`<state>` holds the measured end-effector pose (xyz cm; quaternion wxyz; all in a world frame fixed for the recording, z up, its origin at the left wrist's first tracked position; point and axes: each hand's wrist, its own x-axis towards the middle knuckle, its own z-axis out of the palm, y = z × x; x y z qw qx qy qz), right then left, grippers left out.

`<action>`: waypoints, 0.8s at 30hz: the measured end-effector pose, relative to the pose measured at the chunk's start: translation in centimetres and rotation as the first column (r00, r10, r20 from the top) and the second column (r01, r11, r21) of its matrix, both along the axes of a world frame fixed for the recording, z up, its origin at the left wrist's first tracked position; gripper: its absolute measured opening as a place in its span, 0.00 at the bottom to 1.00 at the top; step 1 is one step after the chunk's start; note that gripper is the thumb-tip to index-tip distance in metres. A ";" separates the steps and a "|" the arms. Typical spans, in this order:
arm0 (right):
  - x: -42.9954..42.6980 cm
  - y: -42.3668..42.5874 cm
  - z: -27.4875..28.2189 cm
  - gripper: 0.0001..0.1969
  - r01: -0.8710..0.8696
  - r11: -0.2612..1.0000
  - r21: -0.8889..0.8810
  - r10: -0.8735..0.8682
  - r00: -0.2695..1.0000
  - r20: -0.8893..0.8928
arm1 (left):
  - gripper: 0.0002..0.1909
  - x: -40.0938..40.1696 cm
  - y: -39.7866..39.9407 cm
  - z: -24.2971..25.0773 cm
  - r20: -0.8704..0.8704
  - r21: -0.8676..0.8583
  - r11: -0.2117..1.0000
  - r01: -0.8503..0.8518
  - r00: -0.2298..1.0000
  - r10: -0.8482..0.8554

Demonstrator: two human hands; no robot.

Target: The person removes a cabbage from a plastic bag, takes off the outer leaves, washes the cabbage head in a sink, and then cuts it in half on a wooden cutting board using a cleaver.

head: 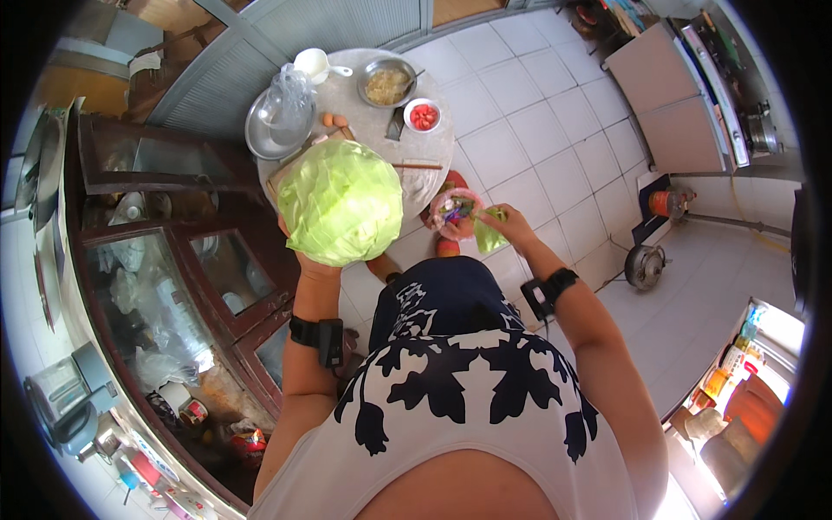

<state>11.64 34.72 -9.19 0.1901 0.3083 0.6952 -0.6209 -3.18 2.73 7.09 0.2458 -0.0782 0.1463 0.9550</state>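
Note:
A large pale-green cabbage [344,201] rests on my left hand [318,265], which supports it from below and hides most of its fingers behind the leaves. The cabbage covers part of the round table's near edge. My right hand [513,227] pinches a torn piece of cabbage leaf [489,235] between thumb and fingers. That leaf hangs just right of a small bin with a pink plastic liner [478,195], which holds mixed scraps. The bin stands on the floor beside the table.
On the round table [364,57] are a steel basin [257,133] with a plastic bag, a white ladle-like cup [312,65], a metal bowl of food [388,83], a white bowl of cut red pieces [422,116], eggs [335,119] and chopsticks [419,166]. A dark wooden cabinet [179,250] stands left.

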 end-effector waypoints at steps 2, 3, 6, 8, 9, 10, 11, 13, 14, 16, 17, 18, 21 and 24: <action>0.9 0.3 -4.7 0.36 -0.090 0.996 0.007 0.089 0.995 0.049 | 0.42 1.2 -0.3 -2.4 0.036 -0.176 0.984 0.007 0.999 -0.001; 0.7 0.2 -5.2 0.36 -0.093 0.996 -0.006 0.094 0.994 0.063 | 0.43 1.9 -0.7 -3.7 0.057 -0.266 0.964 0.012 0.998 0.003; 0.2 0.3 -5.1 0.40 -0.115 0.989 0.088 0.106 0.989 0.108 | 0.42 3.4 -0.6 -5.4 0.096 -0.101 0.989 0.112 0.990 -0.103; -1.6 -0.9 -1.2 0.39 -0.093 0.995 -0.024 0.094 0.991 0.096 | 0.43 3.9 -0.9 -6.7 0.105 -0.095 0.986 0.136 0.986 -0.126; -2.7 -1.4 1.7 0.38 -0.062 0.991 -0.121 0.073 0.994 0.087 | 0.43 4.2 -0.9 -7.4 0.110 -0.074 0.983 0.168 0.981 -0.159; -3.2 -1.9 4.1 0.39 -0.065 0.967 -0.246 0.070 0.997 0.013 | 0.44 4.3 -0.7 -8.3 0.202 -0.131 0.978 0.163 0.970 -0.135; -3.8 -2.4 6.5 0.39 -0.063 0.968 -0.242 0.066 0.998 0.006 | 0.44 4.2 -0.3 -8.2 0.194 -0.128 0.978 0.165 0.971 -0.139; -5.3 -4.0 11.4 0.37 -0.100 0.823 -0.560 0.075 0.995 -0.067 | 0.43 3.6 0.0 -7.4 0.076 -0.025 0.965 0.263 0.963 -0.260; -6.0 -5.2 14.6 0.37 -0.110 0.822 -0.559 0.079 0.994 -0.080 | 0.45 3.2 -0.1 -6.6 0.086 -0.062 0.957 0.282 0.957 -0.277; -6.9 -6.9 19.7 0.46 -0.215 0.670 -0.710 0.077 0.972 -0.221 | 0.47 1.9 2.1 -1.5 -0.109 -0.284 0.923 0.259 0.948 -0.300; -7.2 -6.9 20.3 0.46 -0.222 0.677 -0.702 0.074 0.969 -0.235 | 0.49 1.3 3.6 1.5 -0.282 -0.484 0.856 0.181 0.894 -0.348; -7.4 -6.9 20.8 0.46 -0.171 0.631 -0.757 0.021 0.979 -0.203 | 0.53 0.8 4.7 3.3 -0.340 -0.532 0.836 0.136 0.870 -0.357; -7.5 -6.2 20.9 0.44 -0.078 0.526 -0.847 -0.077 0.987 -0.139 | 0.55 -1.0 5.7 5.7 -0.603 -0.623 0.782 0.014 0.629 -0.491; -6.9 -5.1 20.2 0.44 -0.091 0.470 -0.878 -0.200 0.958 -0.207 | 0.62 -0.8 7.4 8.9 -0.631 -0.658 0.752 -0.032 0.568 -0.528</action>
